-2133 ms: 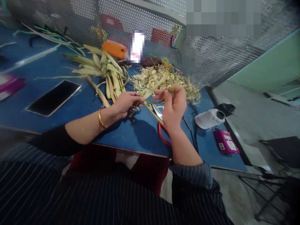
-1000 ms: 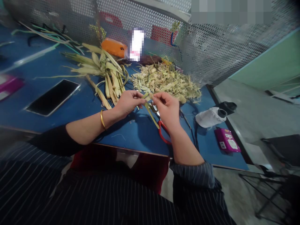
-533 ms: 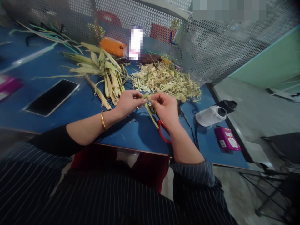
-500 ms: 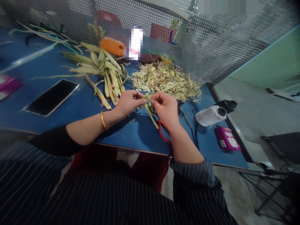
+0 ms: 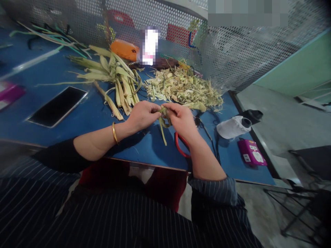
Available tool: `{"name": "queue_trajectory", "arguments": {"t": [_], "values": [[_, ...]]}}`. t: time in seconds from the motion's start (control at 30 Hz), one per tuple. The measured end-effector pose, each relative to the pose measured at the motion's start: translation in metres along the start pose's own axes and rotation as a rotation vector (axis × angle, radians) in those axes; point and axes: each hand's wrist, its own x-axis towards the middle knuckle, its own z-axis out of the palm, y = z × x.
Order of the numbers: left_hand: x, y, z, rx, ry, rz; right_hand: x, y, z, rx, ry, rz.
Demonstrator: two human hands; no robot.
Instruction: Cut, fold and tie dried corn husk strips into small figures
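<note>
Fingertips of my left hand (image 5: 144,115) and my right hand (image 5: 181,120) meet over the front of the blue table, both pinching a green corn husk strip (image 5: 162,130). One end of the strip hangs down and another part curls under my right fingers; the pinched part is mostly hidden. Just below my right hand lies a red-handled tool (image 5: 179,146), partly covered by the wrist. Behind my left hand is a bundle of dried corn husks (image 5: 121,86). Beyond my right hand spreads a heap of husk scraps (image 5: 181,86).
On the blue table (image 5: 152,151) a phone (image 5: 58,106) lies at left. A white thread cone (image 5: 232,127) and a purple packet (image 5: 252,152) are at right. An orange packet (image 5: 124,50) and a lit, blurred-out screen (image 5: 150,46) stand before a perforated metal panel (image 5: 181,17).
My hands have drawn closer together, the right fingers now over the left fingertips. The strip's hanging end has swung left and points more steeply down.
</note>
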Motion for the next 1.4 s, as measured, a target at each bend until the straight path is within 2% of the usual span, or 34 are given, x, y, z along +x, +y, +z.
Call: {"name": "queue_trajectory", "arguments": {"t": [0.23,0.37,0.5,0.67,0.87,1.03,1.13,1.2,1.3,1.4], "values": [[-0.004,0.002,0.003,0.219,-0.024,0.115,-0.005,-0.013,0.003,-0.077,0.158,0.034],[-0.004,0.003,0.004,0.177,-0.091,0.118,-0.005,-0.011,0.002,-0.092,0.240,0.045],[-0.002,0.003,0.002,0.013,-0.253,0.065,-0.004,-0.007,0.002,0.008,0.240,0.095],[-0.001,0.003,0.002,-0.154,-0.489,0.024,0.000,-0.005,0.001,0.174,0.343,0.146],[0.000,0.002,-0.002,-0.210,-0.619,0.007,0.010,0.006,-0.005,0.486,0.442,0.247],[0.000,0.002,-0.006,-0.289,-0.638,-0.068,0.013,0.011,-0.002,0.574,0.516,0.290],[-0.002,0.006,-0.005,-0.325,-0.628,-0.120,0.011,0.004,0.003,0.587,0.477,0.274],[-0.003,0.008,-0.002,-0.275,-0.562,-0.132,0.010,-0.001,0.005,0.581,0.444,0.250],[-0.005,0.009,0.005,-0.138,-0.453,-0.072,0.008,-0.006,0.005,0.572,0.447,0.206],[-0.008,0.008,0.010,-0.058,-0.470,0.013,0.008,-0.003,0.004,0.563,0.473,0.164]]}}
